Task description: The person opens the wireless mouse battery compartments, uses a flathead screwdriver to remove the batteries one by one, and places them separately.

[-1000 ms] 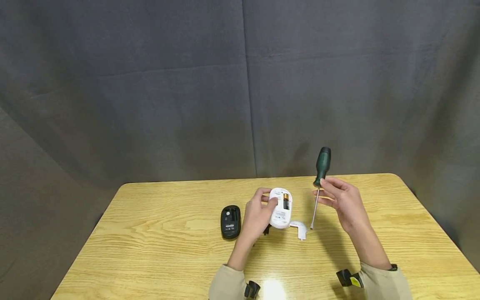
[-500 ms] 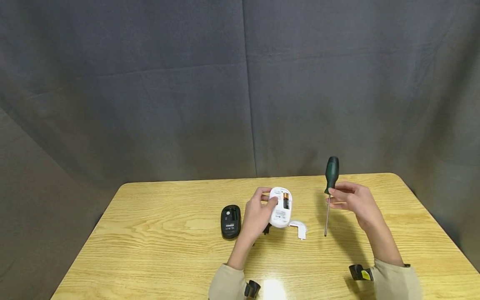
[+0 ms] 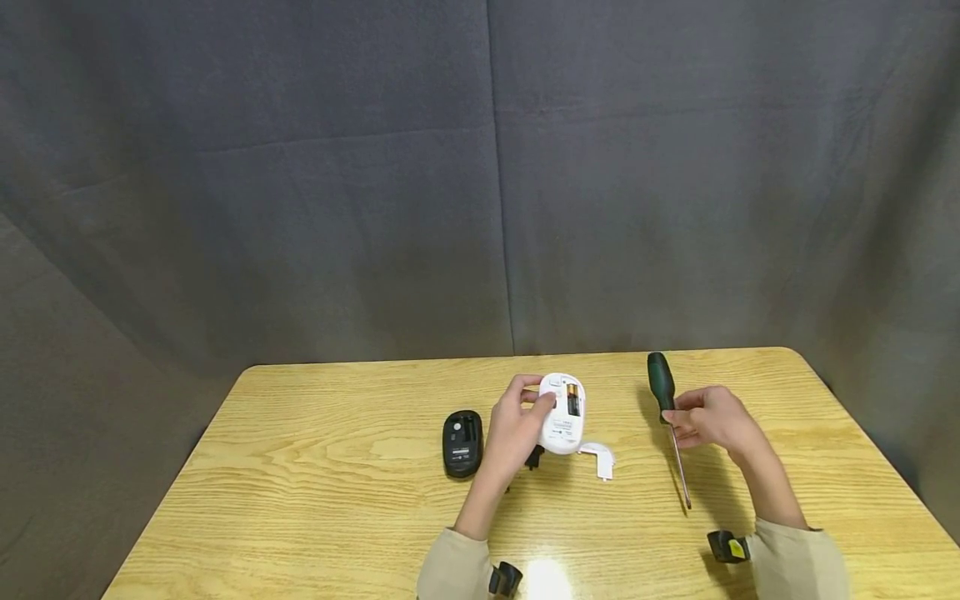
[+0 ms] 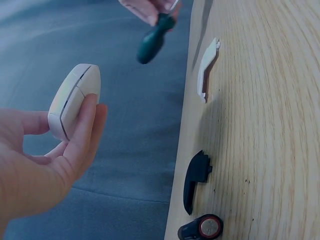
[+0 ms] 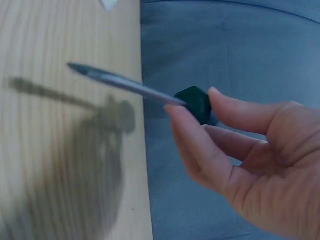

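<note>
My left hand [image 3: 517, 421] holds a white computer mouse [image 3: 561, 432] above the table, thumb on its underside. That underside faces the head camera, its battery bay uncovered with a battery [image 3: 573, 400] inside. To the right, my right hand [image 3: 716, 417] pinches a screwdriver [image 3: 661, 379] near where the dark green handle meets the metal shaft. Its handle points up and away, its tip down toward the table. In the right wrist view the shaft [image 5: 125, 84] lies above its shadow. A white L-shaped cover [image 3: 603, 458] lies on the table between the hands.
A black mouse [image 3: 461, 454] lies underside up left of my left hand, its battery bay uncovered. The left wrist view shows a black cover [image 4: 197, 172] and a battery [image 4: 207, 227] on the wooden table [image 3: 322, 483]. A grey curtain [image 3: 375, 208] hangs behind it.
The right hand has moved right and lower with the screwdriver, whose tip has swung toward the table's near side. The left hand and the white mouse have stayed almost still.
</note>
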Tool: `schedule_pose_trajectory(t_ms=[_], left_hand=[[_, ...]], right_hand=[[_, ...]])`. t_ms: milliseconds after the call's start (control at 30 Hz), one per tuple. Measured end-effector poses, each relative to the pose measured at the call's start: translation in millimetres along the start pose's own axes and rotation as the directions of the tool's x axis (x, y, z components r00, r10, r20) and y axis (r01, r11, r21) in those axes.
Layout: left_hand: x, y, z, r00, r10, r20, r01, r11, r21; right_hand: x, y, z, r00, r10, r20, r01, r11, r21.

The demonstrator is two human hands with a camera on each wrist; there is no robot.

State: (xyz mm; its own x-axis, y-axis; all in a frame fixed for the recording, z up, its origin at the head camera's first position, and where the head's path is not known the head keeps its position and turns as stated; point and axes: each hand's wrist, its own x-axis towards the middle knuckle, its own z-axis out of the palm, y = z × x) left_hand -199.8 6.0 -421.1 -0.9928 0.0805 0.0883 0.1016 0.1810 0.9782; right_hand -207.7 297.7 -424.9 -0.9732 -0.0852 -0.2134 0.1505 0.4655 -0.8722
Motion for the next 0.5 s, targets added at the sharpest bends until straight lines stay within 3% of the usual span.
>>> schedule_pose_trajectory(t_ms=[233,500], left_hand=[[0.2,0.0,-0.7,1.000,-0.008,0.002,0.008,1.000,-0.011],[0.1,-0.9,-1.5,1.000,-0.015,0.008,0.015,1.000,-0.025]], right_hand=[[1,12,-1.3,1.000,0.011,0.019,-0.008,0.987,-0.163],[3,18,-2.6,0.998,0.063,0.013,-0.060,0.983,-0.172]])
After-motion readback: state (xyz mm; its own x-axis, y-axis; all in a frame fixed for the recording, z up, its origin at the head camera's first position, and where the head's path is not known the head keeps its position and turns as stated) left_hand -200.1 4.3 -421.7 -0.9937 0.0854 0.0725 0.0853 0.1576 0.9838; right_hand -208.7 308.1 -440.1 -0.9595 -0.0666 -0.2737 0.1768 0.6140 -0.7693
